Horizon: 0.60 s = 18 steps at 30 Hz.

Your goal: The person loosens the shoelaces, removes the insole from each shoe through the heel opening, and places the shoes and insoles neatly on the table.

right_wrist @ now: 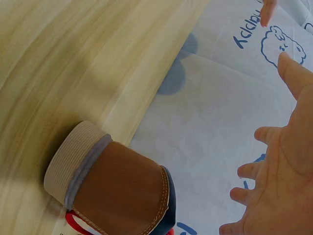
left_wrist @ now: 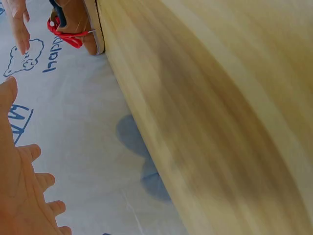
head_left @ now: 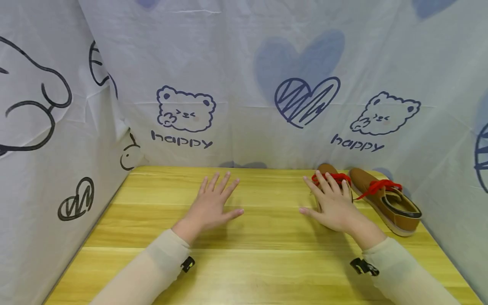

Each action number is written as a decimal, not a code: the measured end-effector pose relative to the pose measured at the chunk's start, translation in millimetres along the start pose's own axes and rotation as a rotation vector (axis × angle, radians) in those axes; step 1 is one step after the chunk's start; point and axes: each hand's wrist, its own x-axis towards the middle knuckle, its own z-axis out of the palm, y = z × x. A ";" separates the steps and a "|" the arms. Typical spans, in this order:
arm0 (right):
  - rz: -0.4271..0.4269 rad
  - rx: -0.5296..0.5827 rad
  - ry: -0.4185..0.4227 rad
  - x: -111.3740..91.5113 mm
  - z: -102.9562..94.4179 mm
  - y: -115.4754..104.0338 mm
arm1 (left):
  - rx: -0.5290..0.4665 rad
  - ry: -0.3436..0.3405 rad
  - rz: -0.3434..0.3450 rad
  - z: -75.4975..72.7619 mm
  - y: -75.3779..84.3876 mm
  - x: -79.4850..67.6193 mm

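Two brown shoes with red laces stand at the table's back right. The right shoe (head_left: 385, 203) is in plain sight, toe pointing to the back. Most of the left shoe (head_left: 327, 168) is hidden behind my right hand (head_left: 333, 207), which hovers over it with fingers spread. In the right wrist view the heel of that shoe (right_wrist: 122, 191) shows below the palm, with a gap between. My left hand (head_left: 209, 207) is held above the table's left half, fingers spread, nothing in it. A shoe (left_wrist: 76, 24) also appears far off in the left wrist view.
The wooden table (head_left: 244, 271) carries the shoes. White cloth (head_left: 244, 63) printed with bears and hearts hangs along its back, left and right sides. Each sleeve has a black clip, one at the left wrist (head_left: 187, 264) and one at the right wrist (head_left: 364, 267).
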 end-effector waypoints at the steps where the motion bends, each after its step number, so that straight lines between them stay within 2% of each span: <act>1: 0.003 0.003 0.001 -0.6 0.6 0.8 | -0.003 -0.003 0.002 1.0 0.9 0.0; 9: 0.040 0.084 0.001 -8.1 5.9 7.4 | -0.014 -0.015 0.017 22.3 6.3 2.0; 14: 0.070 0.092 0.012 -11.7 11.4 15.1 | -0.014 -0.010 0.021 25.0 12.2 6.9; 18: 0.087 0.106 0.020 -14.2 14.8 21.0 | -0.014 -0.032 0.019 28.8 16.0 12.7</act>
